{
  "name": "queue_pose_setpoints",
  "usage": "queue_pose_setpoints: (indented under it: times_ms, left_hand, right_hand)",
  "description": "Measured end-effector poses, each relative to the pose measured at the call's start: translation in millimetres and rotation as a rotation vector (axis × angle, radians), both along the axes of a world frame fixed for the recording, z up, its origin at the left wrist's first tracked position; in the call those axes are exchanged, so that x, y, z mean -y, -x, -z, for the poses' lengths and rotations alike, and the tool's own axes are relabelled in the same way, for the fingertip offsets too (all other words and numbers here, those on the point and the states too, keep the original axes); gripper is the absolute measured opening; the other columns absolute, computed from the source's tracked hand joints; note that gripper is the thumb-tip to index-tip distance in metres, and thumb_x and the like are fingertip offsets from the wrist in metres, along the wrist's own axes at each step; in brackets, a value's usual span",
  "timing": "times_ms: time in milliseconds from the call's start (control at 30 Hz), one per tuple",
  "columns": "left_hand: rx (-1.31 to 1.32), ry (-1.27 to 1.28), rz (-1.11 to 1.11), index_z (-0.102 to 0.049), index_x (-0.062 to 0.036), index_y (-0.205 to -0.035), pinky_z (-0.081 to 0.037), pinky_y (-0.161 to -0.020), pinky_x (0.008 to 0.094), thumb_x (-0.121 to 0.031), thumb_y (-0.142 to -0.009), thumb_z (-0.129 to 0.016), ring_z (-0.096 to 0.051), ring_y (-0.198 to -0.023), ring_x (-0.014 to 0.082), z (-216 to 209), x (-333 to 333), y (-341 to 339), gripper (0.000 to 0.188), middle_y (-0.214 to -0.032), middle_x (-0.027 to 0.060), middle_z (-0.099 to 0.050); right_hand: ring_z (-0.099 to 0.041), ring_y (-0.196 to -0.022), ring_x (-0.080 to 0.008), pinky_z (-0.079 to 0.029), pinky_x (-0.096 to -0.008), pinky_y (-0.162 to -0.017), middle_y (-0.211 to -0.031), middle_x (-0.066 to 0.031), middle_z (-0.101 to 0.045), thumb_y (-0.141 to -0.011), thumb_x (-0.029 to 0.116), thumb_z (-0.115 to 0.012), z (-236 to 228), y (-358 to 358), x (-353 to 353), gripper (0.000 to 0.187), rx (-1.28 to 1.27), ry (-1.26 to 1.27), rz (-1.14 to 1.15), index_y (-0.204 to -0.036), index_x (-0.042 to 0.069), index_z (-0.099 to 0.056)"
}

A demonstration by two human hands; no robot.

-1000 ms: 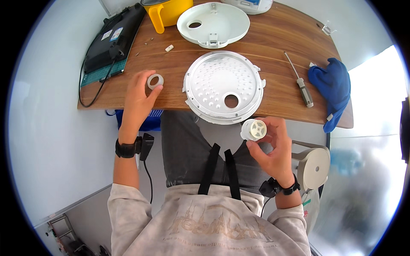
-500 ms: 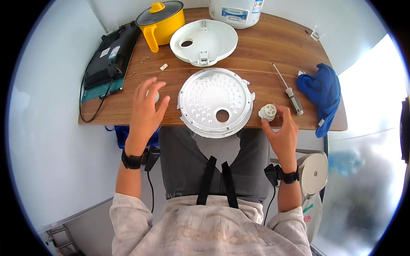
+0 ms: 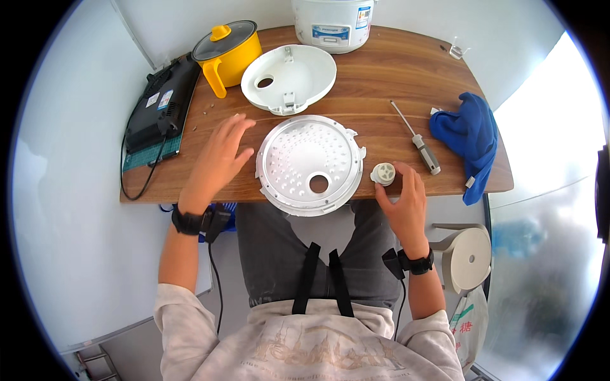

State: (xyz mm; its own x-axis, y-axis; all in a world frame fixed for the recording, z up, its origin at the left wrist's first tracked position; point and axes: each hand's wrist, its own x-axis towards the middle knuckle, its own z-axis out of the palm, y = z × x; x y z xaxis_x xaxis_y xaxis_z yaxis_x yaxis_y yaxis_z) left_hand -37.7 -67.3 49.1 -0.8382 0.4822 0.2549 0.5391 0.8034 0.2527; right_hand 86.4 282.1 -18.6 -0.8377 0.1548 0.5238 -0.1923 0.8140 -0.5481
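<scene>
My right hand point(image 3: 406, 204) pinches a small cream round slotted cap point(image 3: 383, 173) between thumb and fingers, low over the table's front edge. To its left lies a silver round inner lid plate point(image 3: 305, 155) with raised dimples, a round hole and a white rim. My left hand point(image 3: 219, 154) reaches over the table left of the plate, thumb apart from the fingers, palm down. Its fingertips are near where a small white piece lay; the hand hides most of that spot. Beyond the plate rests a white plastic lid shell point(image 3: 305, 73), hollow side up.
A grey-handled screwdriver point(image 3: 426, 154) and a blue cloth point(image 3: 473, 140) lie on the right. At the back stand a yellow pot point(image 3: 241, 60) and a white rice cooker body point(image 3: 311, 14). A black appliance point(image 3: 162, 105) with a cord sits on a green mat point(image 3: 149, 159) at left.
My left hand has moved forward, its fingers now covering the small white piece's spot. The view has shifted a little. My right hand stays at the cap.
</scene>
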Motion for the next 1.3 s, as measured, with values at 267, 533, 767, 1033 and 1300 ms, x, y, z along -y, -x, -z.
queue_pose_setpoints:
  times_ms: [267,533,767,1033,1300]
  left_hand:
    - [-0.191,0.253,0.115,-0.047,-0.0114,-0.146,-0.04,-0.117,0.045,0.002,-0.084,-0.072,-0.044,-0.142,0.0352,-5,-32,66,0.068,-0.155,0.0136,-0.047]
    - [-0.177,0.302,0.067,-0.054,-0.0106,-0.142,-0.043,-0.113,0.0459,0.004,-0.089,-0.06,-0.056,-0.132,0.0323,11,-46,89,0.055,-0.144,0.0102,-0.059]
    - [-0.436,0.369,0.16,-0.06,-0.0105,-0.138,-0.052,-0.099,0.0386,-0.004,-0.088,-0.066,-0.064,-0.119,0.0249,-1,-41,87,0.051,-0.137,0.0077,-0.065]
    - [0.337,-0.196,-0.272,-0.062,-0.0011,-0.133,-0.054,-0.091,0.036,-0.019,-0.088,-0.073,-0.069,-0.105,0.0221,-80,-32,25,0.05,-0.121,0.0151,-0.071]
    - [0.793,-1.47,0.042,-0.043,0.0042,-0.145,-0.051,-0.107,0.0379,-0.022,-0.088,-0.071,-0.061,-0.126,0.026,-47,-8,-56,0.069,-0.137,0.0169,-0.06]
  right_hand:
    - [-0.063,-0.1,-0.0327,-0.05,-0.0413,-0.089,-0.108,-0.0137,-0.068,-0.082,0.012,-0.078,-1,-2,2,0.041,-0.001,0.046,-0.011,-0.118,0.002,-0.06]
    - [-0.064,-0.101,-0.0326,-0.05,-0.0417,-0.091,-0.107,-0.0143,-0.068,-0.082,0.01,-0.077,-1,-5,-2,0.042,0.018,0.071,-0.034,-0.119,0.002,-0.06]
    - [-0.063,-0.1,-0.0332,-0.049,-0.0425,-0.091,-0.104,-0.0143,-0.068,-0.082,0.009,-0.077,-4,-6,-1,0.04,0.007,0.098,-0.047,-0.118,0.003,-0.059]
    - [-0.063,-0.099,-0.0342,-0.05,-0.0425,-0.09,-0.103,-0.0137,-0.067,-0.082,0.009,-0.077,-2,-4,-4,0.039,0.028,0.111,-0.034,-0.116,0.003,-0.06]
    - [-0.07,-0.099,-0.0255,-0.055,-0.0356,-0.086,-0.108,-0.0108,-0.069,-0.084,0.005,-0.075,-27,-12,12,0.036,0.086,0.372,-0.126,-0.117,0.003,-0.059]
